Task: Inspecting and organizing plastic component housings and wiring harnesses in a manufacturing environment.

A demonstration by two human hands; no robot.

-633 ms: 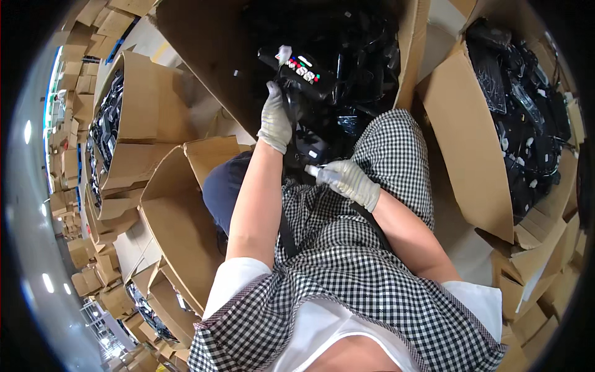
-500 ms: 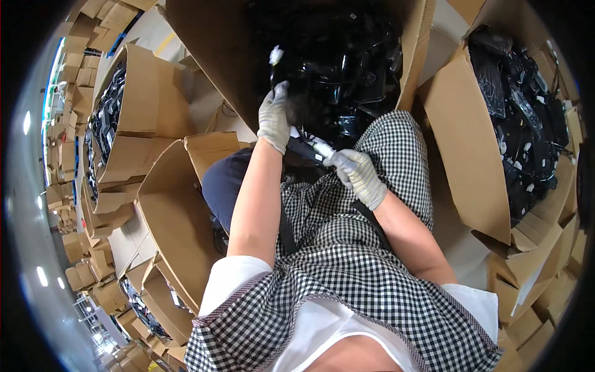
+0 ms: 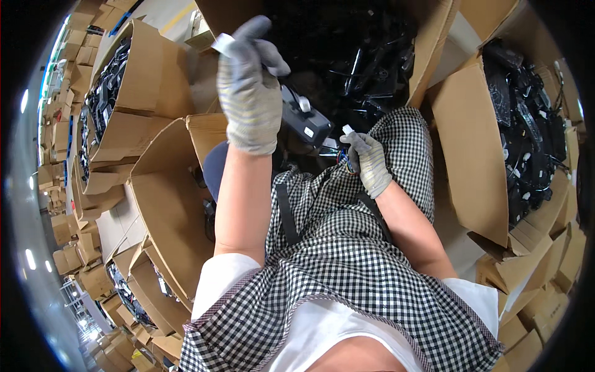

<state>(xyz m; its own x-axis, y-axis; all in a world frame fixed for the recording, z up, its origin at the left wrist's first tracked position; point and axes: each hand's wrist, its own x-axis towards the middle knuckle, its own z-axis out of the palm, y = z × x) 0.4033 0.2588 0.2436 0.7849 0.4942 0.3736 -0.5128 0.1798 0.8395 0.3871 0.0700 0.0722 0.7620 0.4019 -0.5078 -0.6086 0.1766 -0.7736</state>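
Observation:
Both hands wear pale knitted gloves with grey fingertips. Raised at the left, my left hand [image 3: 251,99] has its fingers bent together, with a white connector [image 3: 222,43] sticking out beside them. Lower and to the right, my right hand [image 3: 372,162] pinches another white connector [image 3: 348,129], and thin coloured wires show next to its fingers. Between the hands is a black oblong electronic module [image 3: 305,124] with a small white label and a white plug on top. What bears its weight is hidden.
A large cardboard box [image 3: 434,46] full of black parts, some in clear film, stands in front of me. Another filled box [image 3: 468,149] is at the right, and one [image 3: 152,74] at the left. An open carton [image 3: 167,204] sits by my left leg.
My left hand has risen toward the camera and moved left with its white connector. The black module has come into fuller view. My right hand has shifted slightly right.

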